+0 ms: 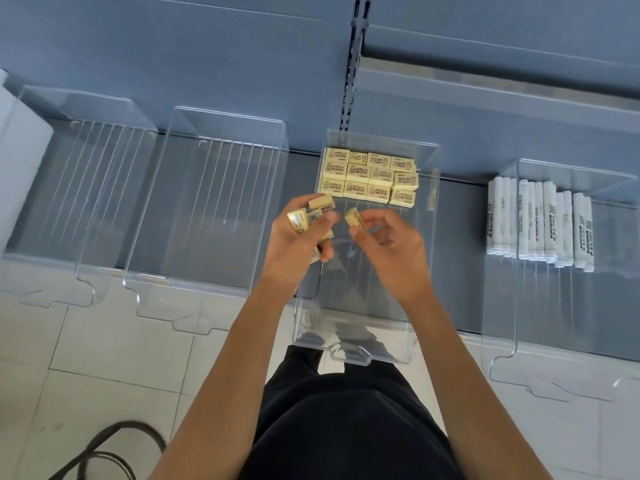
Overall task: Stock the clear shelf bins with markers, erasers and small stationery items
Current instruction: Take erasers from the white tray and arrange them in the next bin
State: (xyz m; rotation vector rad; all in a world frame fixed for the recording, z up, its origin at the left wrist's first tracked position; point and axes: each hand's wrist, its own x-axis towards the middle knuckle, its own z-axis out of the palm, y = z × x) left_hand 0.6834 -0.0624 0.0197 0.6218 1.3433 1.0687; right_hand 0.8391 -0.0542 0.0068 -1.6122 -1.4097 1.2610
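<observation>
A clear bin [426, 271] in the middle of the shelf holds several cream boxed erasers [369, 176] lined up in rows at its far end. My left hand [298, 244] hovers over the bin's left wall and grips a handful of several erasers [313, 216]. My right hand [388, 244] is over the bin's middle and pinches a single eraser [355, 217] between thumb and fingertips. The two hands are close together, nearly touching. To the right, another clear bin [561, 337] holds several white markers [540, 225] lying side by side.
Two clear bins [86, 209] [204, 216] with ribbed floors stand on the grey shelf to the left. A slotted shelf upright [351, 71] rises behind the middle bin. White floor tiles and a black cable [114, 452] lie below; my dark trousers fill the lower middle.
</observation>
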